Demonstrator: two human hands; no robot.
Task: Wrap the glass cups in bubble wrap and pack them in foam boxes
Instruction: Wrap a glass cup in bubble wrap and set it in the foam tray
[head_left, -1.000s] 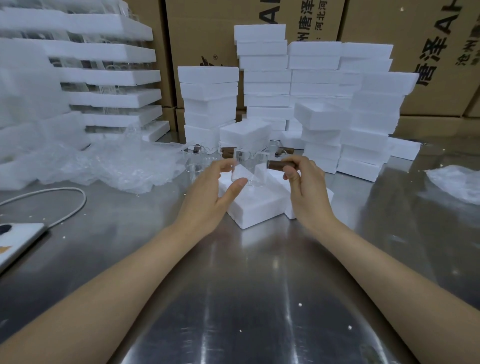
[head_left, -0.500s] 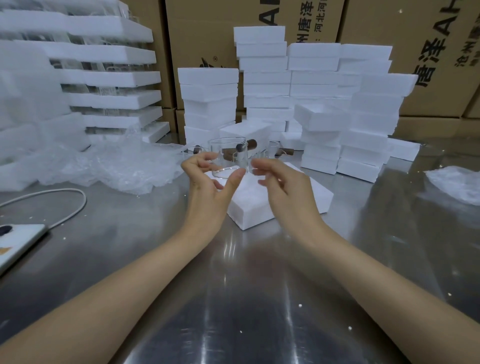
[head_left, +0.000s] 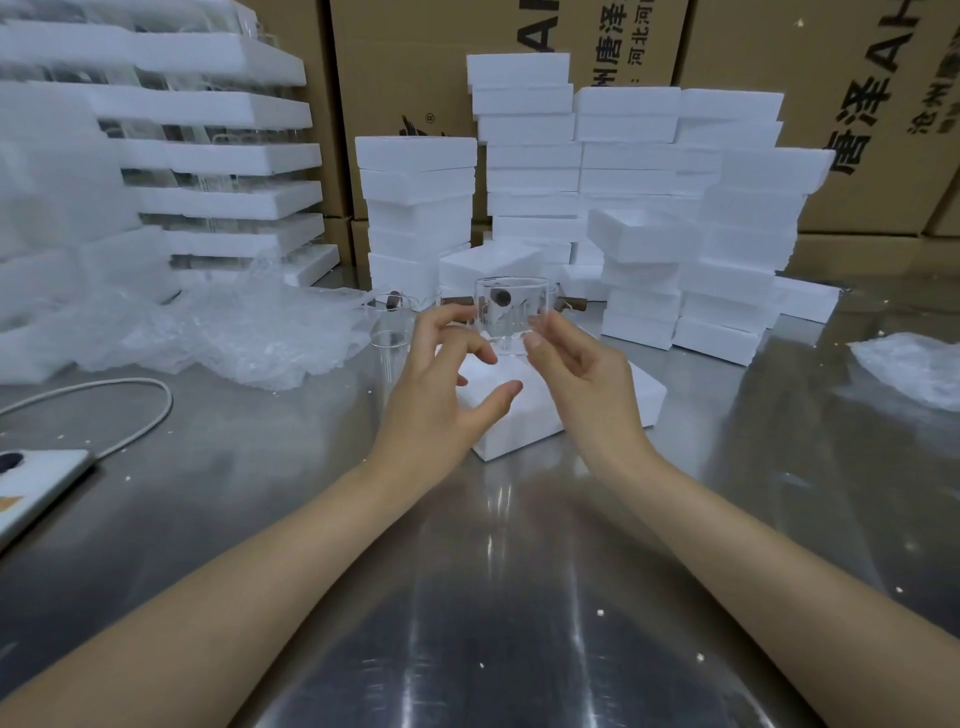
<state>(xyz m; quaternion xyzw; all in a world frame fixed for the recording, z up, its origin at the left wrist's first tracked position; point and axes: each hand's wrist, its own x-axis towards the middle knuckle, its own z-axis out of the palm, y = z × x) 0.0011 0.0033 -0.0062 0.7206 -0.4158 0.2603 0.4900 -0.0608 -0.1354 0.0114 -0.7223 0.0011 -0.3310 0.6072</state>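
Bare forearms reach forward. Left hand (head_left: 441, 400) and right hand (head_left: 587, 384) are raised, curled fingers (head_left: 553, 332) pinching the glass cup (head_left: 511, 314) between them. Left thumb juts out free.

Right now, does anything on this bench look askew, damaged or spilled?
One foam box sits crooked, out of line with the stacks around it. White foam crumbs speckle the metal table. The glass cup, held between left hand and right hand, looks intact.
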